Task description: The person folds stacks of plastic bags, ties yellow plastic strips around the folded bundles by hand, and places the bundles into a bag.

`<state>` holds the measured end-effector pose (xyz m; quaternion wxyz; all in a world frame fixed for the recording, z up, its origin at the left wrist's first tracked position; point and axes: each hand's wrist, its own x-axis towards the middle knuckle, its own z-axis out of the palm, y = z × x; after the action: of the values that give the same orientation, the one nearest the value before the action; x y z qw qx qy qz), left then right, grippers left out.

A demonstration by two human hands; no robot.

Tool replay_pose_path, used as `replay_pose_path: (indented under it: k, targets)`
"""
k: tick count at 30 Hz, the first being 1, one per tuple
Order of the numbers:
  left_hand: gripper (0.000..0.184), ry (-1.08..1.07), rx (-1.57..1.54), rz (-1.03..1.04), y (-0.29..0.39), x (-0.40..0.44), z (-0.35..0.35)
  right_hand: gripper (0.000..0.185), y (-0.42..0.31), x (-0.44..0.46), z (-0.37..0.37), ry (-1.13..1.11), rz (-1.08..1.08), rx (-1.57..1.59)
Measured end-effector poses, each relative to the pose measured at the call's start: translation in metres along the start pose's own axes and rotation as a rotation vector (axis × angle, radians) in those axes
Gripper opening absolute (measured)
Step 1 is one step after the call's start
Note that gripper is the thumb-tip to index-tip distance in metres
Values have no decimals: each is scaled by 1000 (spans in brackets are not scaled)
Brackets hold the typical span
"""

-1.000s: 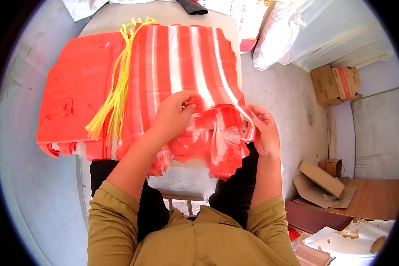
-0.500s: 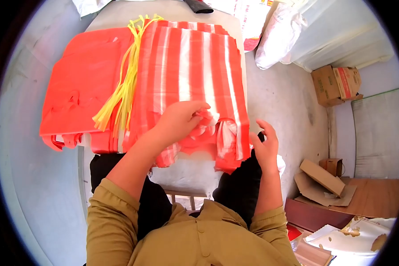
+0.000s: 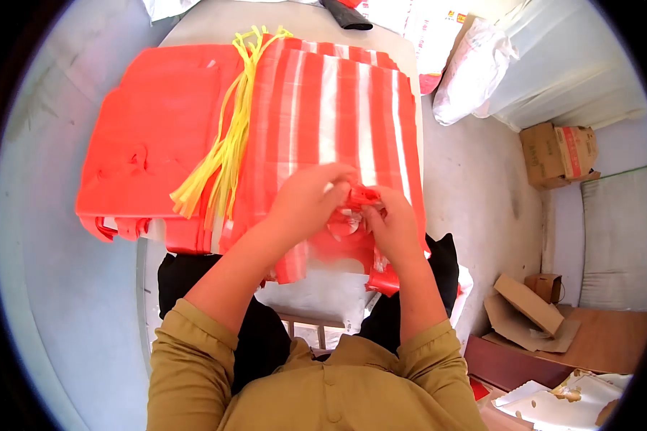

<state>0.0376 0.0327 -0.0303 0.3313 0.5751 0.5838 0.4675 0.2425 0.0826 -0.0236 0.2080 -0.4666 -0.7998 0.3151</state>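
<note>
A stack of red-and-white striped plastic bags (image 3: pixel 305 108) lies in front of me, its near edge hanging at my knees. My left hand (image 3: pixel 310 197) pinches the bunched red plastic at the near end of the stack. Beside it, my right hand (image 3: pixel 394 224) is closed on the same bunched plastic, thumb and fingers together. Their fingertips almost meet; which layers they hold is partly hidden. Along the stack's left side rests a bundle of yellow strips (image 3: pixel 226 154). Further left is a pile of plain red plastic bags (image 3: pixel 158 93).
The pale table (image 3: pixel 208 25) carries both stacks, with a black object (image 3: pixel 346 14) at its far edge. A white sack (image 3: pixel 473 72) stands beyond on the right. Cardboard boxes (image 3: pixel 553 154) sit by the wall, and opened cardboard (image 3: pixel 525 316) lies on a brown surface at right.
My right hand has come in from the right side of the stack and closed on the bunched plastic beside my left hand. The view has shifted slightly.
</note>
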Motion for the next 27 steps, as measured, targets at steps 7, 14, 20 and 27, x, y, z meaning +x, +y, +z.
replay_pose_path:
  k: [7,14,20,27]
  targets:
    - [32,478,-142,-65,-23,-6,-43,24,-9,7,-2,58,319,548]
    - [48,398,-663,-309,-29,-25,-44,26,-9,9,4,130,275,691]
    - [54,402,-963,-374,-16,-25,-47,25,-5,6,4,148,324,706]
    - [76,184,-674,-418,11,-39,-48,23,1,8,14,217,230,789]
